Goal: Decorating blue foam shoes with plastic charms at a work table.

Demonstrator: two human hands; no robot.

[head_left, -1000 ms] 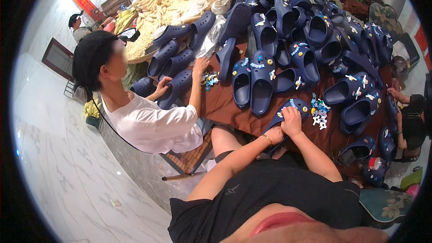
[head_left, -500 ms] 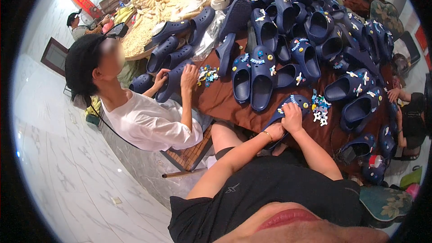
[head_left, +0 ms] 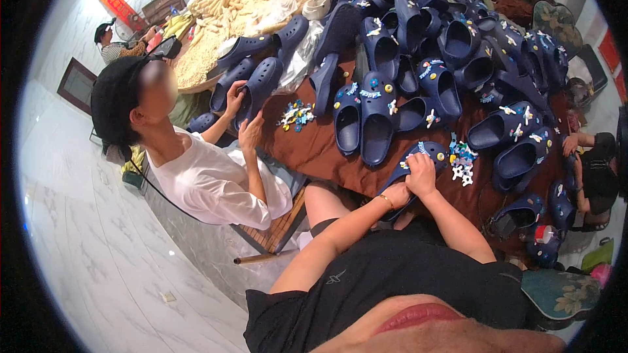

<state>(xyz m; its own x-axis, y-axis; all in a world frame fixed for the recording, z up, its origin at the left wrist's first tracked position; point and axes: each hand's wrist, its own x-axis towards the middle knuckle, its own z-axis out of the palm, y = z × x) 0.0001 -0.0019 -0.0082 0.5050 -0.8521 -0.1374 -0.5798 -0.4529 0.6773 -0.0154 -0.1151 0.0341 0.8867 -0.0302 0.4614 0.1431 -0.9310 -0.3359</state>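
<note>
I hold a navy blue clog point(head_left: 426, 155) at the near edge of a table under a brown cloth point(head_left: 314, 147). My left hand point(head_left: 396, 195) grips the clog from below at its heel end. My right hand point(head_left: 421, 174) presses down on its top, fingers curled over the strap area. Small coloured charms dot the clog's upper. A loose pile of white and coloured charms point(head_left: 462, 162) lies just right of my right hand.
Many navy clogs point(head_left: 376, 114) cover the table, some decorated. A second charm pile point(head_left: 296, 116) lies further left. A person in a white shirt point(head_left: 209, 183) sits on my left handling a clog. More people sit at the far end, and another's hands show at right point(head_left: 575, 144).
My hands stay on the same clog, shifting only slightly. The person in white has brought both hands onto a clog on their side of the table.
</note>
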